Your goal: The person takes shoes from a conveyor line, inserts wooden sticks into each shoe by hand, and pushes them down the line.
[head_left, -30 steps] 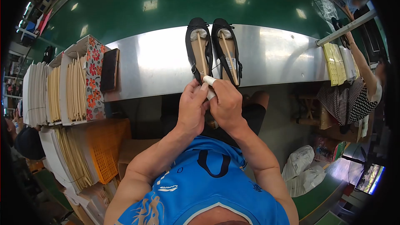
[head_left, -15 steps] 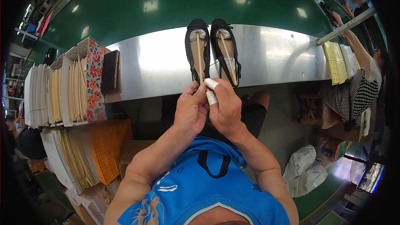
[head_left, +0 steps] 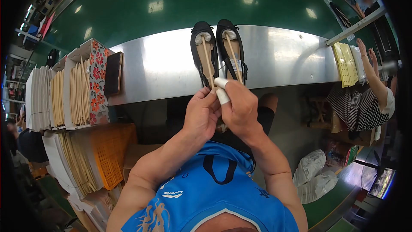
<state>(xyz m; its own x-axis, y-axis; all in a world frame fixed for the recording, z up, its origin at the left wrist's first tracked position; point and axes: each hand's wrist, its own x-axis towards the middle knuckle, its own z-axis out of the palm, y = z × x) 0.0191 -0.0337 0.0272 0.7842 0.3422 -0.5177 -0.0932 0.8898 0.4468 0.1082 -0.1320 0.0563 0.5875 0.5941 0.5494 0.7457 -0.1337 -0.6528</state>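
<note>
Two black flat shoes lie side by side on the metal shelf, the left shoe (head_left: 198,56) and the right shoe (head_left: 241,53). Each has white stuffing in its toe and a wooden stick along its insole. My left hand (head_left: 201,114) is closed at the heel of the left shoe, its thumb and fingers pinched by the near end of the stick (head_left: 207,60). Close against it, my right hand (head_left: 240,105), with white wraps on two fingers, is closed at the same heel. What lies between my fingertips is too small to make out.
Left on the metal shelf (head_left: 150,66) are a dark phone (head_left: 113,73) and a flowered box (head_left: 98,83) beside bundled sticks (head_left: 79,92). Yellow cards (head_left: 345,64) hang at the right, near another person's arm (head_left: 374,81). Beyond runs a green surface (head_left: 189,0).
The left shoe's heel and its stick have shifted slightly right. My right hand has moved a little right and nearer my body. The other person's hands have left the bagged item.
</note>
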